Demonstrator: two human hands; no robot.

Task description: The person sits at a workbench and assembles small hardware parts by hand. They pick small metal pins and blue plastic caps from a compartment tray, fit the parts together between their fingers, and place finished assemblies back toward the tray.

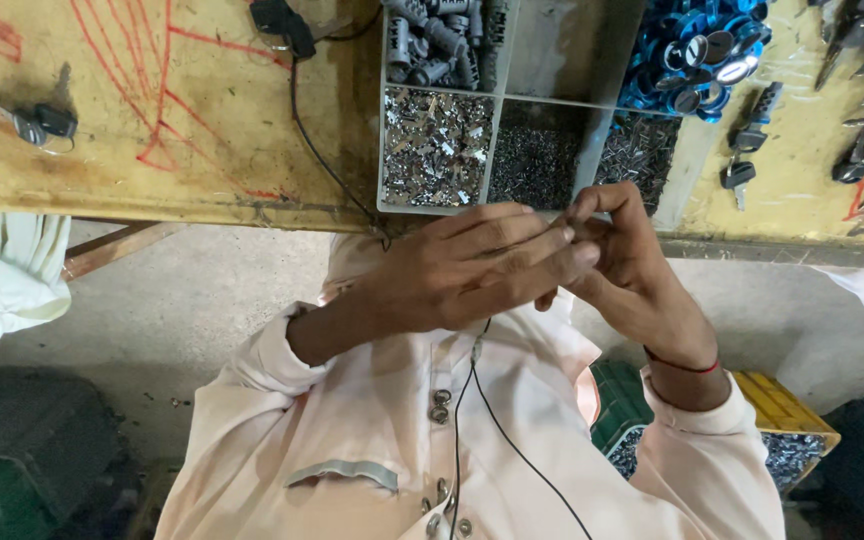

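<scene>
Both hands meet at the middle of the view, just in front of the table's near edge, and pinch together around something very small. Left hand (472, 265) lies across the frame with its fingers stretched toward the right hand (627, 265), whose thumb and forefinger are closed at the tips near the top of the pair. Only a tiny pale glint of the small part (564, 229) shows between the fingertips; it is too hidden to tell its shape, its long axis or which way it points, and I cannot tell which hand truly bears it. A red thread band (682, 365) circles the right wrist.

Just beyond the hands a grey divided tray (500, 100) sits on the worn yellow table (152, 160). Its near compartments hold shiny metal bits (437, 145), fine dark pins (534, 160) and thin slivers (640, 148). Blue rings (692, 45) are heaped at the tray's far right corner. Dark keys (747, 150) lie on the table right of the tray, more blades at the right edge. A small key fob (42, 125) lies well apart at the left. A black cable (322, 150) runs down across the table and over the pale pink shirt (512, 470). Below the right elbow is a yellow crate (787, 410) of small metal pieces
</scene>
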